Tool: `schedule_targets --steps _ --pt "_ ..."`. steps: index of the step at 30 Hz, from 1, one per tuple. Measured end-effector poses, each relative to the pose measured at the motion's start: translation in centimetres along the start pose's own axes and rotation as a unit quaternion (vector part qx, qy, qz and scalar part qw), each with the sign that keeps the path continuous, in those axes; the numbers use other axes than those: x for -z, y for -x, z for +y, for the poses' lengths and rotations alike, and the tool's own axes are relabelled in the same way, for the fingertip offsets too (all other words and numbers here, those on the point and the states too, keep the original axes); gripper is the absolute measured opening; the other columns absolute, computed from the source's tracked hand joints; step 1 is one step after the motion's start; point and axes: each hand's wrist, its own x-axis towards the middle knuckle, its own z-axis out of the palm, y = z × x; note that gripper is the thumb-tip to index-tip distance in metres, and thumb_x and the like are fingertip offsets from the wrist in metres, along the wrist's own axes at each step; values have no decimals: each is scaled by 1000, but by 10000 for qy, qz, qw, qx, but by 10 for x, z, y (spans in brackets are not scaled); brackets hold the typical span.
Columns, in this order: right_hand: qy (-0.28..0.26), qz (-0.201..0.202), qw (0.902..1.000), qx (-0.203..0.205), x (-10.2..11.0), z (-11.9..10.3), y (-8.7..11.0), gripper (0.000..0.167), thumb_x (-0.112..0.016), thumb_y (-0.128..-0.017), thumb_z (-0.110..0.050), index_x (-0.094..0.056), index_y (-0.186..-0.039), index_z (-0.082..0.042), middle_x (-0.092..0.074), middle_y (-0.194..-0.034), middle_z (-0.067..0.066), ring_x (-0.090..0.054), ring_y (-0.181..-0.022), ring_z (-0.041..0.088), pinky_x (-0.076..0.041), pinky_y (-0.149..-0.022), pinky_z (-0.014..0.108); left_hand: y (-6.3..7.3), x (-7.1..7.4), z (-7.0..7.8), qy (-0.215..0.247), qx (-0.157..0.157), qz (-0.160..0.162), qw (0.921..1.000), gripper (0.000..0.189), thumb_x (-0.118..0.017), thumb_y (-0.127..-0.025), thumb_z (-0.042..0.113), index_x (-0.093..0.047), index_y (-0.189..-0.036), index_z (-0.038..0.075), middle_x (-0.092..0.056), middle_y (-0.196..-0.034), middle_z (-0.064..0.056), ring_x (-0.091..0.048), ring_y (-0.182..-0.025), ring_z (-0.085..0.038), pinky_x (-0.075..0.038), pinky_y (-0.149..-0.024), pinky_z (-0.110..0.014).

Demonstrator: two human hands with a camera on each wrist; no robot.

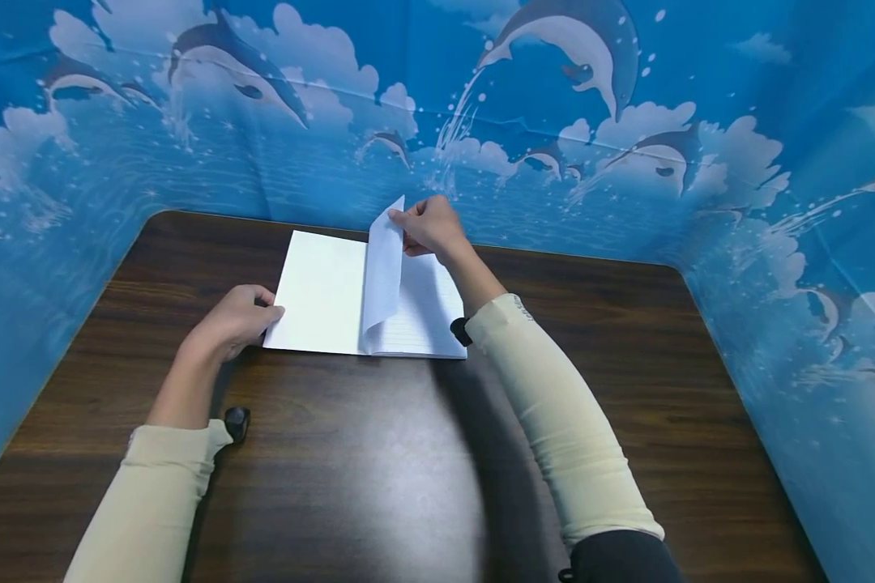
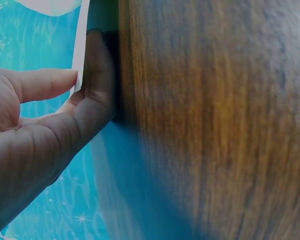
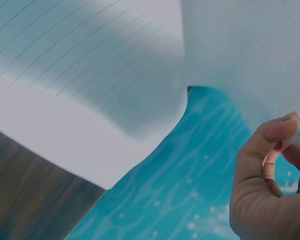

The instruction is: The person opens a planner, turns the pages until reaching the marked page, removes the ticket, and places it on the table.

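An opened notebook (image 1: 321, 295) lies on the dark wooden table, its left side blank white and its right side lined. My left hand (image 1: 244, 320) pinches the lower left edge of the notebook, thumb on top and fingers underneath, as the left wrist view shows at the thin white edge (image 2: 80, 55). With thumb and fingertips my right hand (image 1: 430, 227) holds the upper corner of a raised page (image 1: 383, 271), which stands curved near the spine. In the right wrist view, lined paper (image 3: 90, 65) lies below the lifted sheet, and the right hand (image 3: 272, 175) pinches that sheet's corner.
The wooden table (image 1: 335, 453) has rounded far corners. Behind it and along both sides hangs a blue curtain (image 1: 481, 105) printed with dolphins and clouds. A dark band device (image 1: 237, 423) sits at the left wrist. The right arm casts a shadow on the table.
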Motion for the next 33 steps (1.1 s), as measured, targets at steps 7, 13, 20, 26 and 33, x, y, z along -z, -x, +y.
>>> schedule_targets --steps 7,13,20,26,33 --pt "-49 -98 9999 90 -17 -8 -2 41 -67 -108 -34 -68 -78 -6 -63 -65 5 -63 -54 11 -57 -57 23 -3 -1 -1 -3 27 60 10000 44 -47 -113 18 -43 -144 -12 -47 -120 -25 -52 -80 -23 -45 -70 -35" --pt "-270 -296 9991 133 -30 -11 -2 44 -69 -107 -31 -64 -72 -6 -63 -64 5 -63 -52 11 -62 -65 30 -3 -1 -1 103 -68 50 9999 44 -48 -112 18 -44 -143 -13 -49 -113 -21 -52 -75 -19 -46 -69 -33" --pt "-322 -339 9988 112 -47 -13 0 43 -70 -106 -29 -60 -71 -7 -65 -67 4 -64 -52 10 -64 -89 46 -3 -1 -1 122 -35 15 9999 44 -47 -112 18 -43 -144 -13 -49 -112 -21 -50 -73 -18 -45 -66 -33" --pt "-5 -343 9992 182 -68 -14 -1 46 -70 -107 -31 -56 -69 -9 -67 -71 4 -66 -55 11 -66 -82 42 -3 1 -3 123 19 -5 9999 45 -46 -112 17 -43 -144 -14 -49 -124 -26 -57 -88 -24 -50 -72 -33" --pt "462 -338 9981 222 -90 -10 -4 49 -71 -106 -34 -54 -66 -11 -70 -71 3 -66 -54 10 -62 -61 28 -2 1 -3 313 -25 -162 9994 44 -47 -112 16 -43 -143 -16 -48 -134 -30 -62 -88 -23 -56 -75 -32"
